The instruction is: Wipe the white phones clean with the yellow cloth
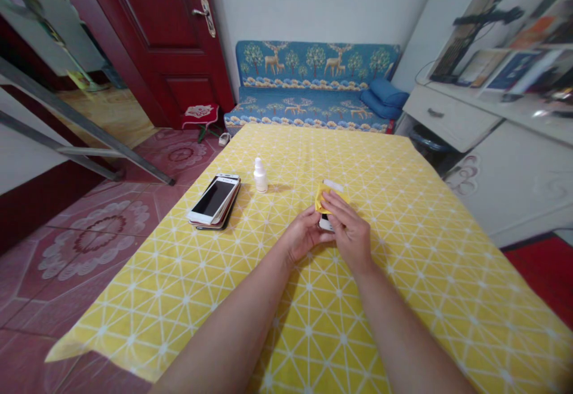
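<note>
Two hands meet on one phone (326, 222) at mid-table: your left hand (303, 236) grips its near edge while your right hand (349, 230) presses a yellow cloth (323, 196) onto it. You seem mid-wipe; next, firm even strokes. Bottle (260, 175) and stacked phones (213, 200) sit left, beyond.

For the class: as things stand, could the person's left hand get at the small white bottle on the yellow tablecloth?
Probably yes. The small white bottle stands upright and alone, with bare tablecloth between it and the left hand. But that hand is now on the phone that both hands hold.
</note>
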Action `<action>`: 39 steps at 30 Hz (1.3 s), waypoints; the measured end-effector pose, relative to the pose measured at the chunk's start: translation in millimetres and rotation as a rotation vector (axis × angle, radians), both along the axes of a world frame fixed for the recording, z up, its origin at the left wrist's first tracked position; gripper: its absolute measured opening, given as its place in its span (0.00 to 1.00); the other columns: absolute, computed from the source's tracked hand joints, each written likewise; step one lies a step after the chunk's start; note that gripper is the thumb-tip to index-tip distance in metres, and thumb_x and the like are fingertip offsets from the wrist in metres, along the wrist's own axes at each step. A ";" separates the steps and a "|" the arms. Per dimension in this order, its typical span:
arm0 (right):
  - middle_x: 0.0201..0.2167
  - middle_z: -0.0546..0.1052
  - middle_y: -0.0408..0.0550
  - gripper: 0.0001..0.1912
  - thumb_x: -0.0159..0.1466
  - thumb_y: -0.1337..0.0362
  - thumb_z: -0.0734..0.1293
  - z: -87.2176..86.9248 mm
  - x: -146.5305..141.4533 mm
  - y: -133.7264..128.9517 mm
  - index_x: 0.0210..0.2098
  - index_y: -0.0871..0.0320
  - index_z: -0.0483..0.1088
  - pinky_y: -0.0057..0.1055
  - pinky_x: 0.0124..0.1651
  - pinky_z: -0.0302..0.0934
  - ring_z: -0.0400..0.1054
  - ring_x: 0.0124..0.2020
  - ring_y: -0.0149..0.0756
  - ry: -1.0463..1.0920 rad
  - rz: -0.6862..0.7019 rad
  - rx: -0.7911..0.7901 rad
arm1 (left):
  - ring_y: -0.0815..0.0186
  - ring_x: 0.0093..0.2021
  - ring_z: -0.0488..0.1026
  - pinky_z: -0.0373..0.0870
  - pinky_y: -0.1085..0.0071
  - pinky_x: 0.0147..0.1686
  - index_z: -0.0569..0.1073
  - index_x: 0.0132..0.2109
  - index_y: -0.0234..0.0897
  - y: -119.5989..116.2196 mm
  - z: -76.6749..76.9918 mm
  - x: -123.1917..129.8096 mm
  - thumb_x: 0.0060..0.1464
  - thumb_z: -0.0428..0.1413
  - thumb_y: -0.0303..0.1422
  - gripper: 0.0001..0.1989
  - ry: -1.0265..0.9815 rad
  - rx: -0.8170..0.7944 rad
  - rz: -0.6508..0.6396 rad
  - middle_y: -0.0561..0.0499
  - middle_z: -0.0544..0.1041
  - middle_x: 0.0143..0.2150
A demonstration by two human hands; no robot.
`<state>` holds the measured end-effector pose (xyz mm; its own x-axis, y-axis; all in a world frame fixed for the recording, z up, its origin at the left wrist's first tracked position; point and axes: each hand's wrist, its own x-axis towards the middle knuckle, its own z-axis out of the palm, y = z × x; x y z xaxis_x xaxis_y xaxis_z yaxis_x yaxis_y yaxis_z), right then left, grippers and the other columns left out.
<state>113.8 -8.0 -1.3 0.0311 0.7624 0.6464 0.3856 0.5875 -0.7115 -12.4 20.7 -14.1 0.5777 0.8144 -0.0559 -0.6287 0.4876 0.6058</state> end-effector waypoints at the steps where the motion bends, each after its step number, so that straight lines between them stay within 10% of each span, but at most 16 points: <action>1: 0.55 0.74 0.43 0.15 0.66 0.64 0.62 -0.2 -1.6 -0.4 0.50 0.47 0.74 0.47 0.64 0.55 0.63 0.61 0.39 0.003 0.016 -0.005 | 0.67 0.34 0.74 0.74 0.68 0.37 0.73 0.43 0.36 1.2 -0.5 -0.3 0.49 0.61 0.29 0.12 -0.008 -0.020 0.032 0.50 0.76 0.36; 17: 0.44 0.80 0.44 0.11 0.61 0.64 0.65 5.7 -6.5 -13.2 0.39 0.49 0.79 0.44 0.56 0.63 0.72 0.49 0.41 0.051 0.043 -0.035 | 0.66 0.41 0.75 0.73 0.72 0.42 0.72 0.44 0.33 10.7 4.1 -6.3 0.60 0.54 0.39 0.13 0.013 -0.164 0.264 0.45 0.77 0.41; 22: 0.25 0.74 0.41 0.08 0.61 0.61 0.65 -12.2 8.2 1.7 0.30 0.56 0.75 0.28 0.35 0.63 0.67 0.29 0.32 0.290 -0.341 -0.114 | 0.63 0.41 0.77 0.74 0.64 0.46 0.71 0.49 0.36 11.9 -0.6 -6.0 0.56 0.58 0.41 0.17 -0.007 -0.046 0.197 0.46 0.78 0.41; 28: 0.20 0.67 0.36 0.13 0.51 0.56 0.70 -28.8 26.4 24.0 0.24 0.58 0.66 0.25 0.28 0.60 0.63 0.23 0.27 0.950 -0.418 -0.284 | 0.60 0.41 0.78 0.75 0.63 0.43 0.69 0.53 0.36 3.4 4.1 -3.4 0.55 0.59 0.40 0.20 0.093 0.109 0.091 0.44 0.79 0.43; 39: 0.31 0.74 0.41 0.14 0.60 0.53 0.67 -22.5 16.6 20.2 0.37 0.57 0.73 0.26 0.36 0.61 0.67 0.31 0.29 0.758 -0.384 -0.132 | 0.50 0.45 0.78 0.78 0.64 0.37 0.70 0.54 0.30 2.8 3.9 -5.5 0.54 0.59 0.32 0.21 0.107 0.096 -0.147 0.35 0.78 0.47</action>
<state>130.4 12.2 -23.8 0.6894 0.6785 0.2537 -0.0662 0.4078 -0.9107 -17.9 23.4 -10.2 0.6855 0.7264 -0.0494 -0.4845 0.5057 0.7138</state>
